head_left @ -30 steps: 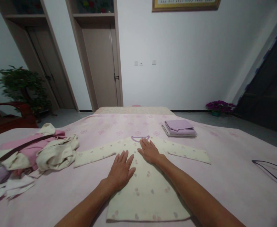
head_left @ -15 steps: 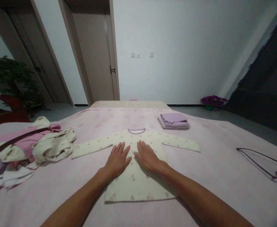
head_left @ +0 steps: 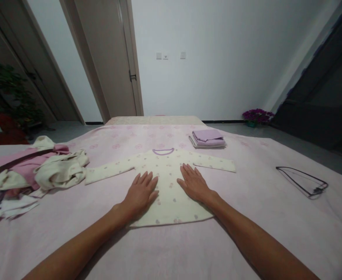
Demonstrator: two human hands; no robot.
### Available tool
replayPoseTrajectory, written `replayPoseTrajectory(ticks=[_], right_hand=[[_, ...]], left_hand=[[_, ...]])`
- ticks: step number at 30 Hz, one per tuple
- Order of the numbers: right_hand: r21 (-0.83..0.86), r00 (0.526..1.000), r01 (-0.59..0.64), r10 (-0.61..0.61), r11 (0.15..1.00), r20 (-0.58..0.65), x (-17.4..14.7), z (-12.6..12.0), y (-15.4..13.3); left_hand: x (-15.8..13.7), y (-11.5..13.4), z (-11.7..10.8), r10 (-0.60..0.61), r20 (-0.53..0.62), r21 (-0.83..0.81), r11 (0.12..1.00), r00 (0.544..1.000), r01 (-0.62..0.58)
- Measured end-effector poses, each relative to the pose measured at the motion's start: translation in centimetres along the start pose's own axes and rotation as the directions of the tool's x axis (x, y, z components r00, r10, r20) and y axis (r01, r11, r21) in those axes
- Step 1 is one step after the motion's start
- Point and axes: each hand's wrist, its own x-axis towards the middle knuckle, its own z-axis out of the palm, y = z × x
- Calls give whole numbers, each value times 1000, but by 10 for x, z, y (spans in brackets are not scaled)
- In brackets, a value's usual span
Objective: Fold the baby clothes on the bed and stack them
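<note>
A cream long-sleeved shirt (head_left: 171, 202) with small printed spots and a purple neckband lies spread on the pink bedsheet (head_left: 171, 252), collar away from me and both sleeves stretched outward. My left hand (head_left: 141, 194) rests flat on the left side of its body, fingers out. On the right side, just below the sleeve's base, my right hand (head_left: 194, 182) also lies flat with fingers extended. Neither hand grips anything. My forearms cover parts of the shirt's side edges.
To the left is a heap of rumpled clothes (head_left: 60, 171) touching the left sleeve's end. Folded purple and pale clothes (head_left: 208, 139) sit beyond the right sleeve. A black wire hanger (head_left: 302, 181) lies at the right. Past the bed are a door (head_left: 106, 54) and a potted purple plant (head_left: 257, 116).
My hands have moved apart, the left toward the left side and the right toward the right side of the shirt. The whole view has shifted slightly.
</note>
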Motion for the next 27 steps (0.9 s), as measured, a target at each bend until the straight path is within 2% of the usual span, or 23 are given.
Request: replayPoseTrajectory(ticks=[3, 6, 9, 16, 19, 22, 25, 27], right_hand=[[13, 1000, -4, 3, 1000, 5, -1, -1, -2], [15, 1000, 0, 0, 1000, 9, -1, -3, -1], [9, 1000, 3, -3, 1000, 21, -2, -5, 5], [9, 999, -36, 36, 999, 6, -4, -4, 21], [18, 999, -40, 40, 999, -9, -3, -2, 21], [26, 999, -42, 43, 999, -21, -3, -3, 20], [41, 995, 1, 3, 999, -99, -8, -11, 17], [90, 985, 94, -80, 991, -155, -14, -22, 12]], left_hand=[[-22, 13, -3, 178, 90, -93, 981, 980, -170], [-36, 11, -5, 236, 139, -103, 969, 962, -223], [-43, -2, -5, 216, 137, -85, 975, 967, -206], [-52, -33, -3, 60, 81, -31, 998, 995, -57], [-33, -39, -10, -19, 2, -72, 997, 1000, 19], [3, -36, -21, -77, -72, -145, 987, 994, 66], [40, -22, -31, -106, -135, -260, 963, 985, 68], [53, -7, -36, -78, -136, -344, 939, 988, 27]])
